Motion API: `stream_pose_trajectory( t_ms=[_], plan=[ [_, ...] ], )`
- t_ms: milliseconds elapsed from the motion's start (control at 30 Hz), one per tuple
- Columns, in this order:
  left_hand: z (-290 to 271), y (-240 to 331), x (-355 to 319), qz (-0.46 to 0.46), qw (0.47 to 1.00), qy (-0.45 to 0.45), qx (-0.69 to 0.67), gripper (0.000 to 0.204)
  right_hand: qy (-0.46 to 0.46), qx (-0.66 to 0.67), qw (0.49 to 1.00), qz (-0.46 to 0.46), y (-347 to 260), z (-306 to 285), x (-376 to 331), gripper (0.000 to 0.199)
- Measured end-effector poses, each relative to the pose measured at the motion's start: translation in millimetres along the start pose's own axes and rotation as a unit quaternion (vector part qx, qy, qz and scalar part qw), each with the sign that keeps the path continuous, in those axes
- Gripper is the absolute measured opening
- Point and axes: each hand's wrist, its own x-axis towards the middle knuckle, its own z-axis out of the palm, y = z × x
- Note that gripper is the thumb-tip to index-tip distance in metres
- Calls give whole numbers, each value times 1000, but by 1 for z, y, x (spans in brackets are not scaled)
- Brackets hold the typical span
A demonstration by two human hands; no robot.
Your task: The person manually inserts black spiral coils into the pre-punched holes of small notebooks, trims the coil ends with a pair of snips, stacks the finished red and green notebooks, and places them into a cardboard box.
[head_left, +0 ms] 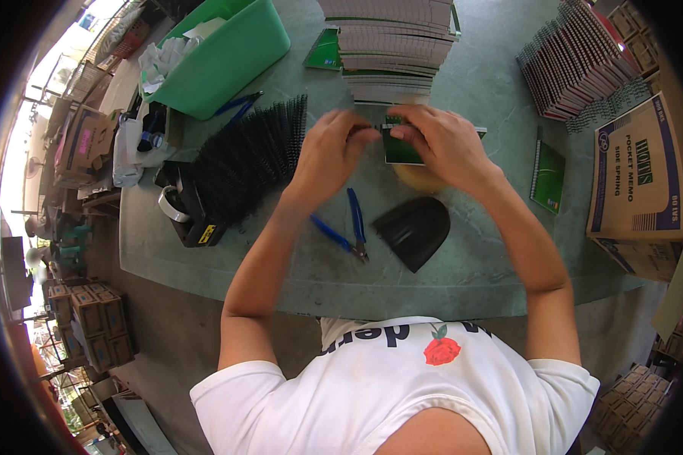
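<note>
A small green-covered memo notebook point(402, 154) lies sideways in front of me, its punched edge facing away. My right hand point(449, 142) is closed on that edge, with the thumb on top and fingertips slightly blurred. By the notebook's left end, my left hand point(334, 148) has its fingers curled and the thumb close to the forefinger. Something small and dark shows at its fingertips, too blurred to name. Under the notebook's near side is a rounded yellowish thing point(421, 179), mostly covered. Nearer me lie a black rounded pad point(413, 231) and blue-handled cutting pliers point(357, 220).
Black spiral coils point(243, 163) are heaped at left beside a tape dispenser point(197, 220). Behind them stands a green bin point(235, 64). Unbound notebooks point(395, 45) are stacked ahead. At right are spiral-bound notebooks point(577, 68), a single green notebook point(548, 176) and a carton point(637, 174).
</note>
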Motion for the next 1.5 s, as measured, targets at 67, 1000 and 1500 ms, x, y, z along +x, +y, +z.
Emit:
stream_pose_trajectory(
  t_ms=[67, 1000, 1500],
  plan=[
    [2, 11, 3, 51, 996, 77, 15, 18, -10, 14, 1000, 7, -1, -2, 2, 16],
    [8, 40, -8, 151, 969, 145, 133, 37, 7, 437, 864, 251, 46, -22, -46, 20],
    [-2, 54, -3, 77, 973, 208, 63, 35, 37, 406, 882, 236, 38, -22, -50, 16]
  ],
)
